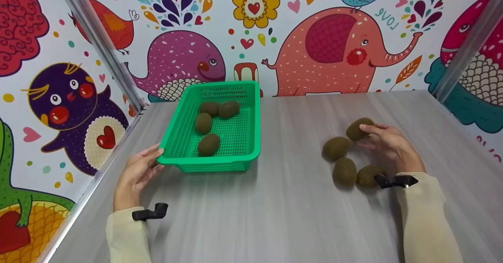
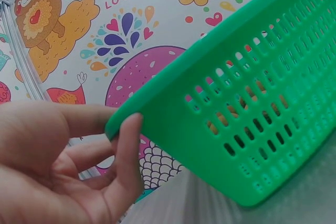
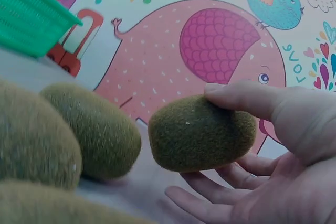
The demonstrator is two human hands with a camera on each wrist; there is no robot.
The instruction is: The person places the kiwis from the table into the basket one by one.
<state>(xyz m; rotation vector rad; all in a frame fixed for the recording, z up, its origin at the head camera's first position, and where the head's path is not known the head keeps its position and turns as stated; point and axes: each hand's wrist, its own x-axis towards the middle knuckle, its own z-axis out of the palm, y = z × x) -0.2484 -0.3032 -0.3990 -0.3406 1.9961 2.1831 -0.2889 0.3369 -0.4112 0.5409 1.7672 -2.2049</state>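
My left hand (image 1: 139,172) pinches the near left corner of a green plastic basket (image 1: 216,160) between thumb and fingers. In the left wrist view, the thumb presses the outside of the rim (image 2: 126,114). Several brown kiwis lie inside the basket, the nearest kiwi (image 1: 209,144) close to its front wall. Over on the right, my right hand (image 1: 393,143) holds a kiwi (image 3: 199,135), thumb on top and fingers beneath. Beside that hand, three more kiwis rest on the table: one left kiwi (image 1: 336,148), one lower kiwi (image 1: 345,172) and one partly covered by the wrist camera (image 1: 395,181).
The grey wood-grain table (image 1: 283,216) is bounded at the back and left by panels printed with cartoon animals (image 1: 326,54). Metal posts (image 1: 104,43) stand at the back corners. A stretch of table lies between the basket and the loose kiwis.
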